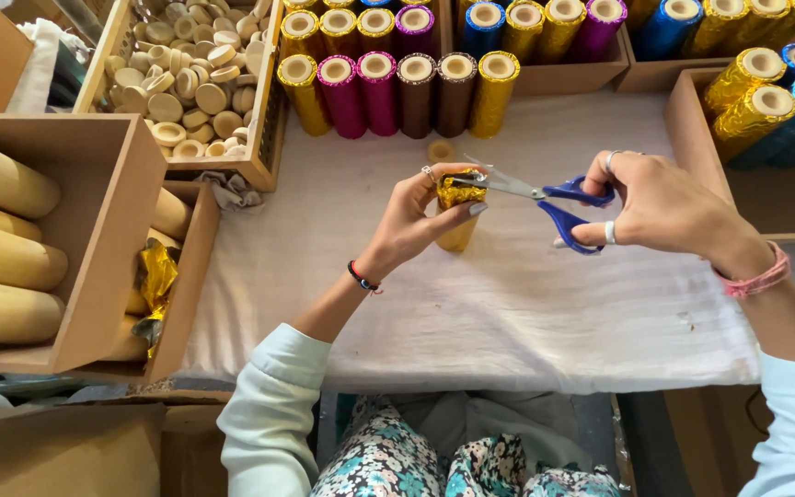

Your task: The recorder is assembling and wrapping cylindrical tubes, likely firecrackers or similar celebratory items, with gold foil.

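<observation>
Trimming gold foil at the top end of a wooden cylinder (458,213), held upright near the centre of the cloth-covered worktop (508,304).

- Left hand (416,216): grip wrapped around the gold-foil-wrapped cylinder, thumb and fingers on the foil just under the cut.
- Right hand (664,202): grip through the blue handles of 1 pair of scissors (545,195), blades part open at the crumpled foil edge.
- Handling note (judgement): keep the cylinder steady, blades level with the wooden end, take small snips and turn the piece, keeping the left fingertips below the blades.

Count:
- 6 wrapped cylinders in the front row at 12 o'clock (397,92): 2 gold, 2 pink, 2 brown.
- 2nd row behind shows about 9; edge crops some.
- 4 or more gold and blue cylinders in the box at 2 o'clock (775,101).
- 4 bare wooden cylinders in the box at 9 o'clock (2,239), more beyond, part hidden.
- Wooden discs in the tray at 11 o'clock (186,83): too many to count.
- 1 loose disc (441,150) on the cloth.
- 1 gold foil scrap (154,281) at 9 o'clock.
</observation>
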